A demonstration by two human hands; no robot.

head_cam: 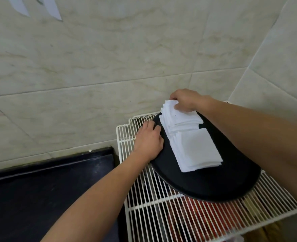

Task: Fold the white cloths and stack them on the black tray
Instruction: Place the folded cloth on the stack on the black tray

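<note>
A black oval tray lies on a white wire rack. Two stacks of folded white cloths rest on it: a near stack lying flat and a far stack whose far end is lifted. My right hand grips the far edge of the far stack, fingers curled over the cloths. My left hand rests on the tray's left rim, fingers bent over the edge beside the stacks.
The white wire rack stands in a tiled corner, with red items under it. A black counter lies to the left. Beige tiled walls close off the back and right. Knife blades hang at the top left.
</note>
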